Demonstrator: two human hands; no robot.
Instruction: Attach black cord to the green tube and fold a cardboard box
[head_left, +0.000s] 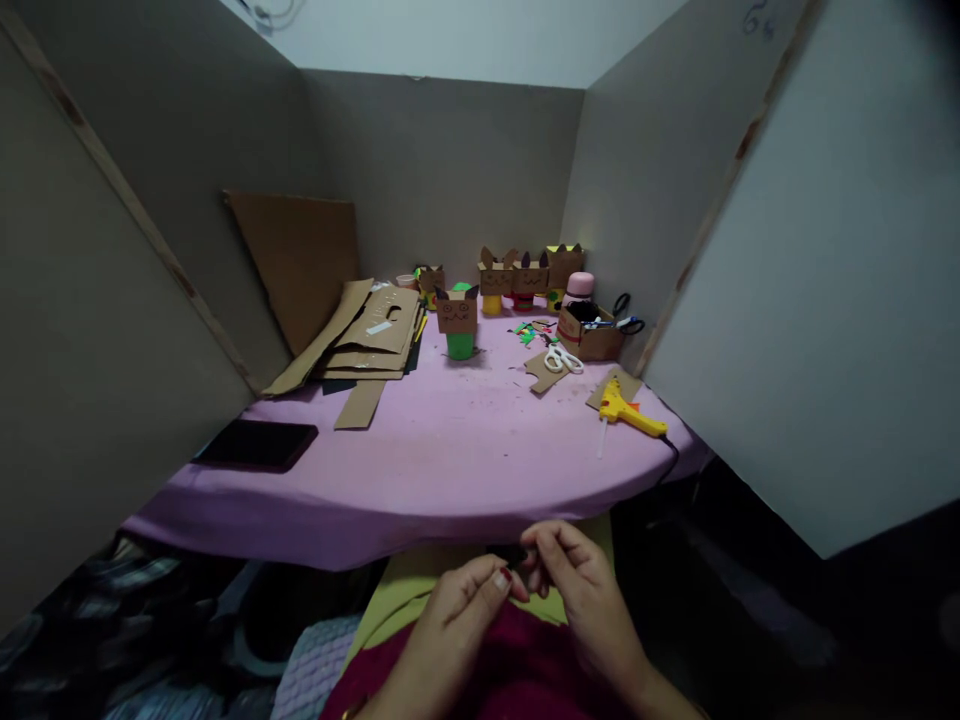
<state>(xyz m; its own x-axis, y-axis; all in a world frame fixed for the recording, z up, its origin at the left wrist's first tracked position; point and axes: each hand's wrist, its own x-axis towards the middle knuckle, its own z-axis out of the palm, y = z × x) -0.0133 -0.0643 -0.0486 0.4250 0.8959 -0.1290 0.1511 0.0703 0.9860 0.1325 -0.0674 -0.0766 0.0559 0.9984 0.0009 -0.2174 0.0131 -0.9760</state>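
Close together over the lap, in front of the table edge, are my left hand (pixel 466 605) and my right hand (pixel 577 580). The left thumb and fingers are pinched together. My right thumb also presses against its fingers. Something small and dark (pixel 511 553) shows between the fingertips, too dim to name. Straight ahead on the table stands a cardboard cat figure (pixel 457 312) with dark ears, a drawn face and a green base. Neither hand touches it.
A pink-purple cloth (pixel 420 450) covers the table. Cardboard sheets (pixel 375 330) and a black tablet (pixel 259 445) lie left. Right are white scissors (pixel 562 360), a yellow glue gun (pixel 628 410) and a cardboard box (pixel 592 343) of tools. Several cat figures (pixel 529 280) stand behind; partitions (pixel 442 170) enclose the table.
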